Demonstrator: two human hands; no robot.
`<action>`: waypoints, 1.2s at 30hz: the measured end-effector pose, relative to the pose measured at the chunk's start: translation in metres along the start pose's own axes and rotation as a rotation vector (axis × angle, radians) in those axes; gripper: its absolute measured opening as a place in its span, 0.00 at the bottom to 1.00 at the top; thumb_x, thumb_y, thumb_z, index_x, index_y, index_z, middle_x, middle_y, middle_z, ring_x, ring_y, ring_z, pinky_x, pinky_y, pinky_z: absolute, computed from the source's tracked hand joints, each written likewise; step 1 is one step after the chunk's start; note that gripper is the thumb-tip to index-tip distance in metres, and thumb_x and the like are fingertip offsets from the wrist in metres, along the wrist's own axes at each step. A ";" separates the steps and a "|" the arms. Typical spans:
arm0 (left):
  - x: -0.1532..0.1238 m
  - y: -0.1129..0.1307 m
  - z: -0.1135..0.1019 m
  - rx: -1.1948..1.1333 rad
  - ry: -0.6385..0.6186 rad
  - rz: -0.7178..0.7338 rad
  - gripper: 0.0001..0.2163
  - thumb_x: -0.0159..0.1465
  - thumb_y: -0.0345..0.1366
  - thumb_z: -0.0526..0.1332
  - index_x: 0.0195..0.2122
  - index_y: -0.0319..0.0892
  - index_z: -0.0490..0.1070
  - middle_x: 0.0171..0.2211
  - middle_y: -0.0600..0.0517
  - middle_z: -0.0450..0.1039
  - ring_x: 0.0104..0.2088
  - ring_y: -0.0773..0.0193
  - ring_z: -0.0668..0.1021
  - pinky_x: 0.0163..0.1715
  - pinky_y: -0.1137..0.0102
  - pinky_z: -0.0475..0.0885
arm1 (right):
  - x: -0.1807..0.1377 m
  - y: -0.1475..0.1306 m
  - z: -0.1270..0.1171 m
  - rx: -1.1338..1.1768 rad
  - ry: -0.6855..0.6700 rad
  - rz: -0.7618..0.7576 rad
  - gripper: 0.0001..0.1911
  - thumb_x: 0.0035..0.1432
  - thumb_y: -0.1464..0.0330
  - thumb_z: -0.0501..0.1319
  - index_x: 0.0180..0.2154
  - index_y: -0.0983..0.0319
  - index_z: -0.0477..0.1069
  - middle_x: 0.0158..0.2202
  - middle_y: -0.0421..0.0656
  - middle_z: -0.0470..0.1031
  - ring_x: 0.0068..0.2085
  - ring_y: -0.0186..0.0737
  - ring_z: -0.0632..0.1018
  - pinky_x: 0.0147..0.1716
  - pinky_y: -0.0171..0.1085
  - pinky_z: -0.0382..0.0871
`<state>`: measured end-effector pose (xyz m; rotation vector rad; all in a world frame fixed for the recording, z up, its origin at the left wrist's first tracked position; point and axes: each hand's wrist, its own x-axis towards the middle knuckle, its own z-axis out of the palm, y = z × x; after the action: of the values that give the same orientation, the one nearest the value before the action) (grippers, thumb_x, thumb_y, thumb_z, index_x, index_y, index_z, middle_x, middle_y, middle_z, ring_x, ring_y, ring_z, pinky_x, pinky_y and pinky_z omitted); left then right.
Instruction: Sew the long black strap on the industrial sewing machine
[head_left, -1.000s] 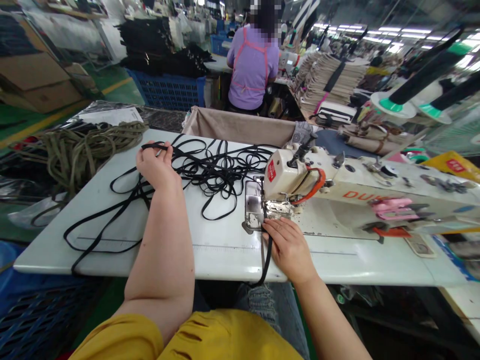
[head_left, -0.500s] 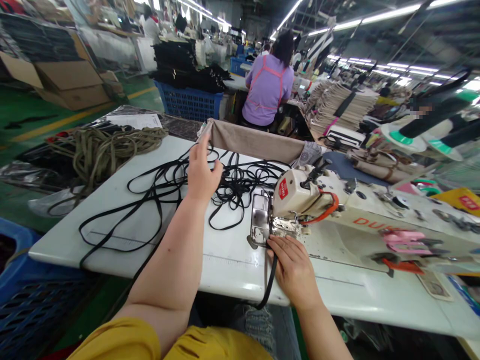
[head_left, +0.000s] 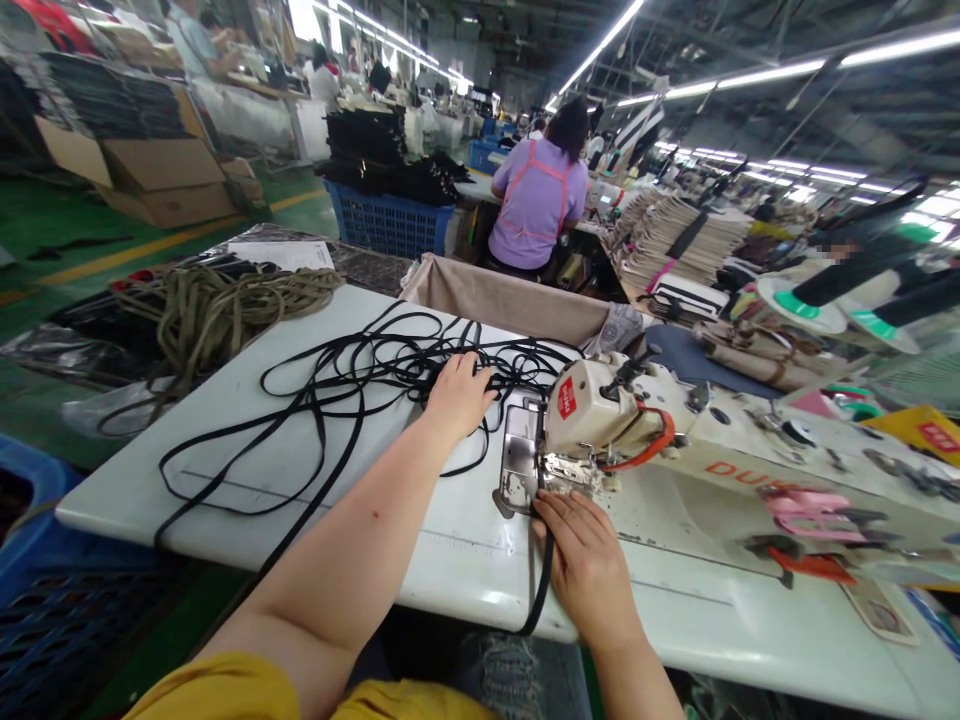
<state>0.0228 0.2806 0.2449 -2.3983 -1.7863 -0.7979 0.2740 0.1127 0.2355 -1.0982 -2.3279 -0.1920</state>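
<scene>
A long narrow black strap (head_left: 351, 455) lies in loose loops across the white sewing table. My left hand (head_left: 459, 398) is down in the thick of the tangle, its fingers curled over the loops; the fingertips are partly hidden. Beside the needle area of the sewing machine (head_left: 637, 410), my right hand (head_left: 589, 550) grips a length of the same strap between thumb and fingers. That length runs over the metal plate (head_left: 520, 455) beneath the machine's head and hangs past the table's front edge.
Olive-green straps (head_left: 202, 310) are heaped at the left. A beige fabric trough (head_left: 517, 292) lines the table's far side. Thread cones (head_left: 806, 300) stand at the right, and a blue basket (head_left: 45, 580) sits at lower left. A person in purple (head_left: 536, 205) sits ahead.
My left hand has come down from above the strap pile, moving right and nearer, and its fingers have curled into the loops. My right hand stays on the strap at the machine.
</scene>
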 end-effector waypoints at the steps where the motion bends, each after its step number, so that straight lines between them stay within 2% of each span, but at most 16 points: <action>1: 0.000 0.000 0.000 -0.002 -0.015 0.013 0.14 0.71 0.38 0.65 0.54 0.38 0.78 0.59 0.36 0.70 0.60 0.44 0.70 0.64 0.53 0.69 | 0.000 0.000 0.000 -0.001 0.003 -0.003 0.13 0.76 0.70 0.60 0.58 0.60 0.76 0.54 0.48 0.83 0.55 0.46 0.83 0.63 0.52 0.72; 7: 0.002 0.005 -0.003 -0.078 -0.065 0.107 0.07 0.71 0.32 0.63 0.48 0.41 0.79 0.52 0.43 0.75 0.56 0.51 0.74 0.61 0.59 0.72 | -0.001 0.001 0.000 -0.009 0.000 -0.017 0.13 0.76 0.69 0.59 0.58 0.61 0.75 0.55 0.47 0.83 0.55 0.45 0.82 0.63 0.51 0.71; 12: 0.003 0.009 -0.007 -0.135 -0.109 0.214 0.11 0.70 0.25 0.59 0.47 0.42 0.79 0.52 0.45 0.77 0.54 0.55 0.76 0.58 0.62 0.73 | 0.001 0.002 0.000 -0.028 0.006 -0.025 0.12 0.76 0.70 0.59 0.56 0.63 0.76 0.54 0.48 0.83 0.54 0.46 0.83 0.62 0.51 0.71; 15: 0.004 0.009 -0.008 -0.123 -0.147 0.198 0.14 0.70 0.23 0.57 0.49 0.41 0.79 0.52 0.46 0.78 0.53 0.55 0.77 0.56 0.60 0.73 | 0.001 0.003 0.001 -0.027 0.015 -0.029 0.12 0.76 0.70 0.58 0.56 0.62 0.76 0.54 0.48 0.83 0.54 0.46 0.83 0.61 0.51 0.72; 19: 0.004 0.010 -0.011 -0.091 -0.167 0.193 0.12 0.70 0.24 0.58 0.48 0.42 0.80 0.50 0.46 0.78 0.53 0.53 0.76 0.54 0.58 0.71 | -0.001 0.004 0.002 -0.035 0.021 -0.041 0.13 0.76 0.69 0.58 0.57 0.61 0.76 0.54 0.47 0.83 0.54 0.47 0.82 0.61 0.52 0.72; 27: 0.003 0.010 -0.016 -0.050 -0.094 0.113 0.10 0.70 0.26 0.59 0.42 0.42 0.81 0.48 0.47 0.79 0.52 0.52 0.73 0.52 0.55 0.67 | -0.001 0.006 0.004 -0.056 0.022 -0.053 0.14 0.77 0.68 0.57 0.58 0.62 0.75 0.55 0.47 0.83 0.54 0.48 0.82 0.61 0.52 0.71; 31: 0.003 0.012 -0.012 -0.056 -0.102 0.199 0.10 0.72 0.29 0.59 0.45 0.43 0.81 0.48 0.46 0.79 0.52 0.52 0.72 0.51 0.57 0.67 | 0.001 0.005 0.003 -0.055 0.001 -0.051 0.14 0.78 0.67 0.57 0.57 0.62 0.75 0.55 0.47 0.83 0.54 0.47 0.82 0.61 0.52 0.71; 36: -0.001 0.024 0.005 -0.073 -0.130 0.367 0.15 0.74 0.31 0.58 0.58 0.47 0.78 0.56 0.45 0.75 0.55 0.51 0.70 0.54 0.58 0.67 | 0.002 0.004 0.003 -0.037 0.021 -0.060 0.12 0.77 0.67 0.58 0.56 0.61 0.76 0.54 0.47 0.83 0.54 0.47 0.82 0.61 0.51 0.71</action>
<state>0.0462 0.2732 0.2462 -2.7631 -1.3059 -0.6869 0.2750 0.1181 0.2340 -1.0403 -2.3485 -0.2693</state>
